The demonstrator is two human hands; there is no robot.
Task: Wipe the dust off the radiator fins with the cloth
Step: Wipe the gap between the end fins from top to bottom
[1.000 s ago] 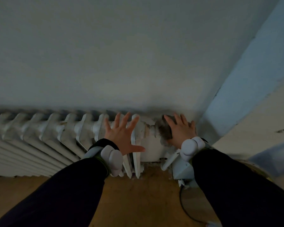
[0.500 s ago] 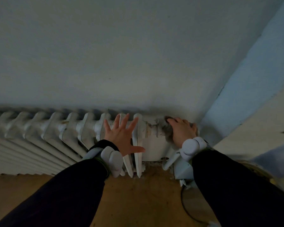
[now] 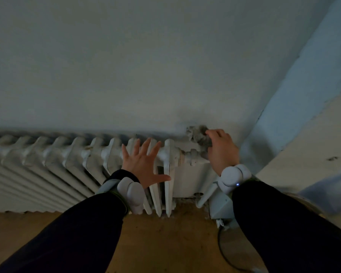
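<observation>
- Right hand [image 3: 221, 152]: fingers curled over the grey cloth [image 3: 197, 134] and gripping it in a bunch against the wall [image 3: 146, 66], just above the pipe [image 3: 191, 154] at the radiator's right end.
- Change: a second ago this hand lay flatter on the cloth, lower down by the pipe. It has since come up and the cloth has gathered into a wad.
- Left hand [image 3: 144, 166]: fully spread and holding nothing, over the last fins of the radiator [image 3: 67, 154]. Same spot as before. Cannot tell whether it actually touches.
- Reading: the cloth is off the metal, so this looks like a pause between strokes, or a re-grip.
- Task state: the pipe end has had attention. The long row of fins to the left looks unwiped, so probably early in the job.
- Next stroke likely calls for bringing the cloth left onto the fins.
</observation>
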